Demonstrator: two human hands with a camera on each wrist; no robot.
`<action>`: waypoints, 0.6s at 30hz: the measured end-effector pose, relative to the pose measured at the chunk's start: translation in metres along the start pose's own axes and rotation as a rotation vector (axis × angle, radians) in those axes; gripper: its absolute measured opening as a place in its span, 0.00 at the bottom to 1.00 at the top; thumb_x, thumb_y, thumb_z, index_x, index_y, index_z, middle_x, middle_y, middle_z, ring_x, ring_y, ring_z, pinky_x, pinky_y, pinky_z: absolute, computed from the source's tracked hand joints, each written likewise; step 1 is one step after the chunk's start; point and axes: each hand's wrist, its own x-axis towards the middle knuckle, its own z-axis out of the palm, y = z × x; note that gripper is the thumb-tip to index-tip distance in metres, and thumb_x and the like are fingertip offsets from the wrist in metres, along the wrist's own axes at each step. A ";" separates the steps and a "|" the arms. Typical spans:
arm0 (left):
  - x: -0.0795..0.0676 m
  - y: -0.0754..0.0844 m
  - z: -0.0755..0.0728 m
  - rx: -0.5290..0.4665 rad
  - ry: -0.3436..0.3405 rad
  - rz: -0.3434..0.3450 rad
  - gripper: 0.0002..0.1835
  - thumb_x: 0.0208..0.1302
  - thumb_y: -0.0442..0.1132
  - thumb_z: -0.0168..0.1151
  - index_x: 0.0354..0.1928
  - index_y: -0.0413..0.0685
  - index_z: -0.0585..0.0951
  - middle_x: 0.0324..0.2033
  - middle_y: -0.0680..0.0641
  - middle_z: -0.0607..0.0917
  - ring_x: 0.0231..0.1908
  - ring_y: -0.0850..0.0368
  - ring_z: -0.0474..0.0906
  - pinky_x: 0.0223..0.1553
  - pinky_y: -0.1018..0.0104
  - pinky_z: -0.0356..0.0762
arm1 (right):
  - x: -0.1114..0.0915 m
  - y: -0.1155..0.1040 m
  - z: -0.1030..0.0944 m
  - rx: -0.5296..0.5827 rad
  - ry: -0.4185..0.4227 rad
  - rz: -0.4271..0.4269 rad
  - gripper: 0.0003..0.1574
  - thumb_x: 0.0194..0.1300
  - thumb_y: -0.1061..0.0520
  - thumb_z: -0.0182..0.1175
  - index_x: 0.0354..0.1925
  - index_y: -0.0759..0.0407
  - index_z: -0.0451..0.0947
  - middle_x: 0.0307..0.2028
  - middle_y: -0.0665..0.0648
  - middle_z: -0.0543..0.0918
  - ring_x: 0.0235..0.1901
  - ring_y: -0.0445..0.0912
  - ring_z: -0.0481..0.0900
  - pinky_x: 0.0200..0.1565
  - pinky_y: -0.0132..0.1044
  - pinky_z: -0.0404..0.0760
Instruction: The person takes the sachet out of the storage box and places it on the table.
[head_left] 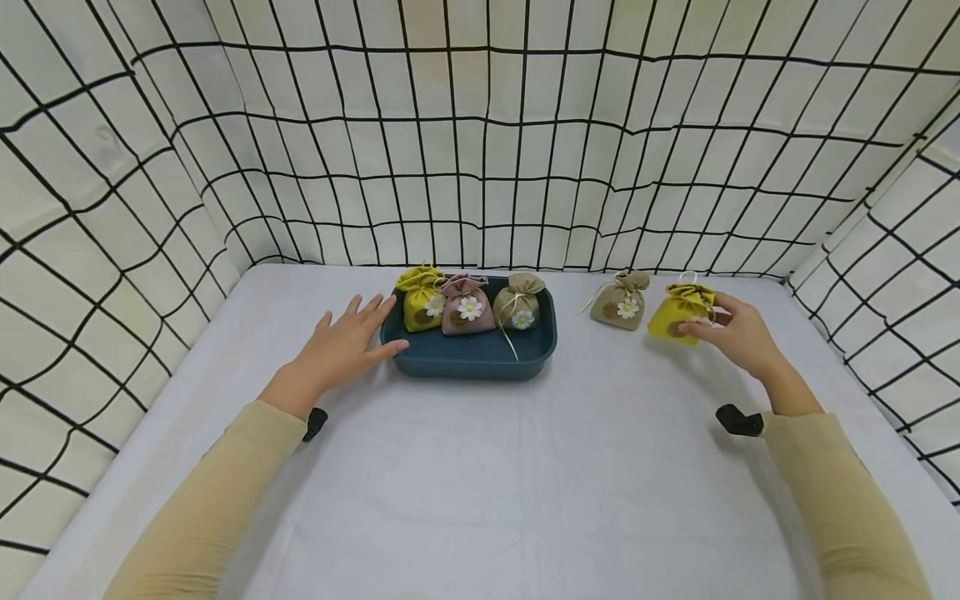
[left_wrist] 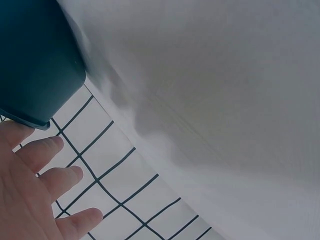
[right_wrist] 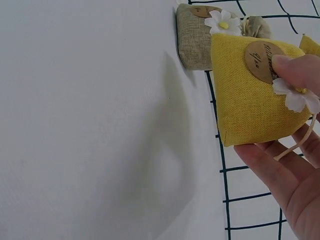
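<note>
Okay, right hand [head_left: 738,332]: thumb in front, fingers behind, pinching a yellow pouch [head_left: 673,315] by its side. Thumb tip overlaps the edge of the round brown tag [right_wrist: 257,62], right by the white flower [right_wrist: 295,97]. Loose cord [right_wrist: 302,142] hangs off the pouch neck. Pouch looks lifted, its shadow falling apart from it on the white cloth [head_left: 525,483].

Left hand [head_left: 341,343]: nothing grasped, fingers straight and spread, palm down at the left end of the dark teal tray [head_left: 472,367]. Left wrist view has one fingertip at the rim.

Just left of the held pouch in the head view, not touching any hand: a beige pouch [head_left: 611,307] on the cloth, with its own flower, well apart from the tray.

In the tray, side by side, left to right: second yellow pouch [head_left: 417,310], pink pouch [head_left: 459,320], second beige pouch [head_left: 513,305], string trailing down from that last one.

Further out: tan sleeves [head_left: 840,492] on both arms, a black piece [head_left: 738,420] at each wrist, white walls with black grid [head_left: 487,146] around the table.
</note>
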 end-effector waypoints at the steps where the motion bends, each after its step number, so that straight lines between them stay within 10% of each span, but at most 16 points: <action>1: 0.000 0.000 0.000 -0.001 -0.001 -0.001 0.48 0.75 0.68 0.49 0.84 0.50 0.46 0.80 0.37 0.49 0.78 0.32 0.36 0.70 0.24 0.36 | 0.001 0.001 0.000 0.002 -0.001 0.000 0.45 0.71 0.51 0.68 0.74 0.72 0.61 0.72 0.75 0.62 0.68 0.73 0.65 0.63 0.66 0.70; 18: -0.001 0.003 -0.003 -0.005 -0.004 0.002 0.48 0.75 0.67 0.49 0.83 0.49 0.46 0.80 0.36 0.49 0.78 0.32 0.37 0.70 0.24 0.36 | 0.018 0.014 0.001 0.002 -0.013 0.024 0.48 0.71 0.52 0.67 0.74 0.76 0.57 0.72 0.78 0.61 0.68 0.76 0.62 0.65 0.67 0.67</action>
